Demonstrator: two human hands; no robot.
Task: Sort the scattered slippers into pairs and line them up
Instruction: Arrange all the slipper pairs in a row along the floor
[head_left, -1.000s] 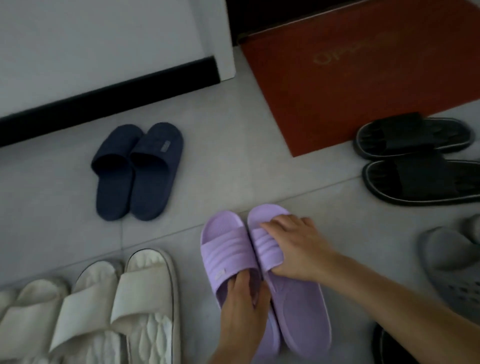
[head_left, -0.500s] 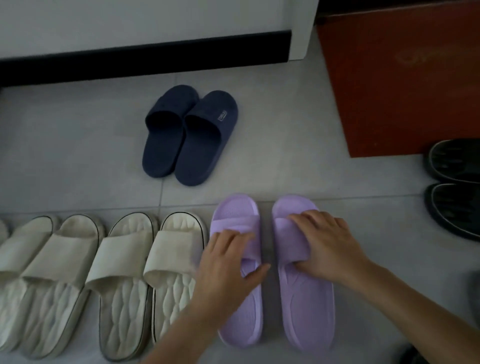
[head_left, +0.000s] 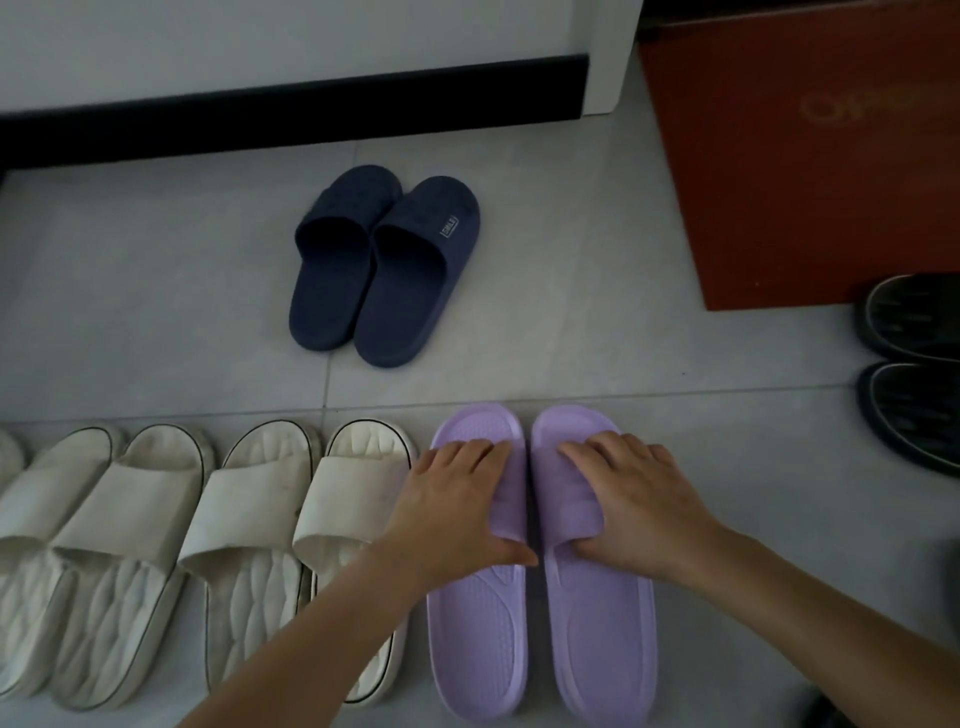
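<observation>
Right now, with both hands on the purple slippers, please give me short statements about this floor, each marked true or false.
The left hand and right hand each hold a strap of the lilac plastic slippers. True.
The navy blue plastic slippers stand in the row with the cream quilted-sole slippers. False: they sit apart, nearer the wall.
The lilac pair lies directly right of the cream row. True.
The black rubber slippers lie left of the cream row. False: they lie far right, by the red doormat.
</observation>
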